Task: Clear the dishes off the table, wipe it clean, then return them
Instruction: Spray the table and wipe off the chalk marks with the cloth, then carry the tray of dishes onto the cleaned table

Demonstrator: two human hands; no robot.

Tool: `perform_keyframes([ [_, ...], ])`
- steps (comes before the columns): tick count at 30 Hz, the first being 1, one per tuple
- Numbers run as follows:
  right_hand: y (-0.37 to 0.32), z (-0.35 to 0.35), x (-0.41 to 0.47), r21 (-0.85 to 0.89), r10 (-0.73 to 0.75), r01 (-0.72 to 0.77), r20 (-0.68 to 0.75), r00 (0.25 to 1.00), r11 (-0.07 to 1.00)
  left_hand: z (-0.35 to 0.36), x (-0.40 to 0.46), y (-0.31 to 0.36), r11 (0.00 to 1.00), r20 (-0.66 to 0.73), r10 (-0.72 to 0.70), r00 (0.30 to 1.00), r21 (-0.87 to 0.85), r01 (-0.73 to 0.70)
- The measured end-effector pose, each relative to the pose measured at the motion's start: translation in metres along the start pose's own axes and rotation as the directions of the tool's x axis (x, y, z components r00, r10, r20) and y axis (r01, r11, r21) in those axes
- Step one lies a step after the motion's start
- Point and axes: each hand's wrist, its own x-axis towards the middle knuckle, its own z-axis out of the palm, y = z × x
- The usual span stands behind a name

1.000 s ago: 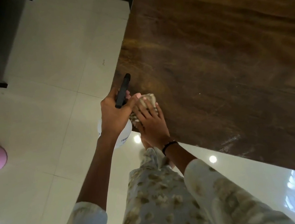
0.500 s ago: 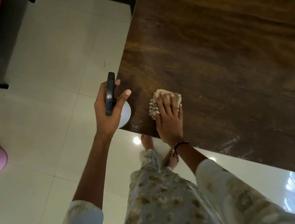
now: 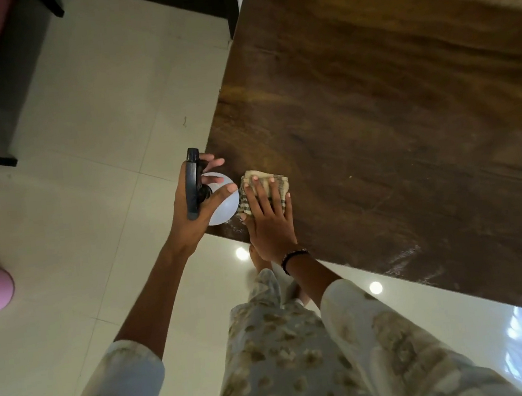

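Pale glossy floor tiles (image 3: 89, 126) surround the dark wood-grain tabletop (image 3: 391, 124), where your right hand (image 3: 270, 219) lies flat, fingers spread, on the folded striped beige cloth (image 3: 263, 186) at its near left corner. Soft, limp and light, it should slide best under the palm. Your left hand (image 3: 194, 212) grips the white round-bodied spray bottle with black trigger (image 3: 218, 202) by its neck, the likeliest firm hold.

No readable text, label, brand, number or sign anywhere, neither on the white spray bottle (image 3: 225, 202) nor on its dark trigger head (image 3: 193, 182), nor on the folded cloth (image 3: 265, 186) or the wooden table (image 3: 391, 124).
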Motion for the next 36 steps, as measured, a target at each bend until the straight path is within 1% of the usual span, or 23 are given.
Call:
perform_keyframes([
  [1, 0.0, -0.001, -0.001, 0.003, -0.011, 0.011, 0.022, 1.0, 1.0, 0.0, 0.003, -0.003, 1.0, 0.005, 0.006, 1.0, 0.009, -0.006],
  [3, 0.003, -0.011, 0.0, 0.044, -0.049, 0.044, 0.096, 0.994, 0.998, -0.002, 0.006, -0.002, 0.998, -0.03, 0.037, 0.999, 0.055, -0.035],
  [5, 0.006, -0.03, 0.007, 0.107, -0.083, 0.064, 0.179, 0.98, 0.992, -0.001, 0.006, 0.006, 0.998, -0.039, -0.019, 0.999, 0.054, 0.021],
  [7, 0.008, -0.052, 0.011, 0.092, -0.109, 0.09, 0.233, 0.966, 0.992, -0.001, 0.004, 0.009, 0.997, -0.037, -0.022, 0.999, 0.067, 0.024],
  [9, 0.014, -0.07, 0.01, 0.071, -0.129, 0.115, 0.251, 0.959, 0.991, -0.005, 0.002, 0.006, 0.995, -0.049, -0.016, 0.999, 0.097, 0.02],
  [12, 0.021, -0.095, -0.007, 0.104, -0.14, 0.119, 0.23, 0.963, 0.987, -0.009, -0.005, 0.003, 0.984, -0.11, -0.114, 0.987, 0.124, 0.128],
  [14, 0.032, -0.108, -0.022, 0.109, -0.117, 0.091, 0.259, 0.959, 0.99, -0.006, -0.016, 0.008, 0.966, -0.169, -0.211, 0.963, 0.117, 0.233],
  [17, 0.051, -0.132, -0.045, 0.114, -0.056, 0.027, 0.264, 0.963, 0.993, 0.006, -0.043, 0.011, 0.914, -0.308, -0.36, 0.881, 0.075, 0.4],
  [19, 0.071, -0.148, -0.065, 0.122, -0.012, -0.02, 0.256, 0.967, 0.992, 0.021, -0.065, 0.012, 0.877, -0.353, -0.448, 0.821, 0.005, 0.481],
  [21, 0.096, -0.163, -0.086, 0.121, 0.028, -0.06, 0.246, 0.969, 0.991, 0.041, -0.082, 0.013, 0.83, -0.329, -0.529, 0.783, -0.009, 0.557],
  [22, 0.112, -0.172, -0.098, 0.135, 0.06, -0.093, 0.233, 0.971, 0.986, 0.056, -0.09, 0.015, 0.811, -0.29, -0.559, 0.777, 0.001, 0.584],
  [24, 0.147, -0.19, -0.126, 0.185, 0.132, -0.172, 0.209, 0.969, 0.968, 0.091, -0.105, 0.025, 0.812, -0.207, -0.562, 0.801, 0.046, 0.582],
  [29, 0.242, -0.238, -0.196, 0.292, 0.299, -0.334, 0.158, 0.941, 0.896, 0.2, -0.135, 0.081, 0.887, -0.035, -0.459, 0.888, 0.026, 0.46],
  [31, 0.282, -0.257, -0.222, 0.3, 0.332, -0.367, 0.162, 0.929, 0.88, 0.251, -0.146, 0.109, 0.9, 0.025, -0.435, 0.9, 0.051, 0.433],
  [33, 0.322, -0.278, -0.251, 0.31, 0.37, -0.4, 0.154, 0.916, 0.862, 0.304, -0.158, 0.134, 0.923, 0.105, -0.383, 0.918, 0.071, 0.377],
  [36, 0.373, -0.307, -0.286, 0.342, 0.433, -0.439, 0.098, 0.896, 0.831, 0.373, -0.181, 0.174, 0.948, 0.21, -0.318, 0.925, 0.095, 0.304],
])
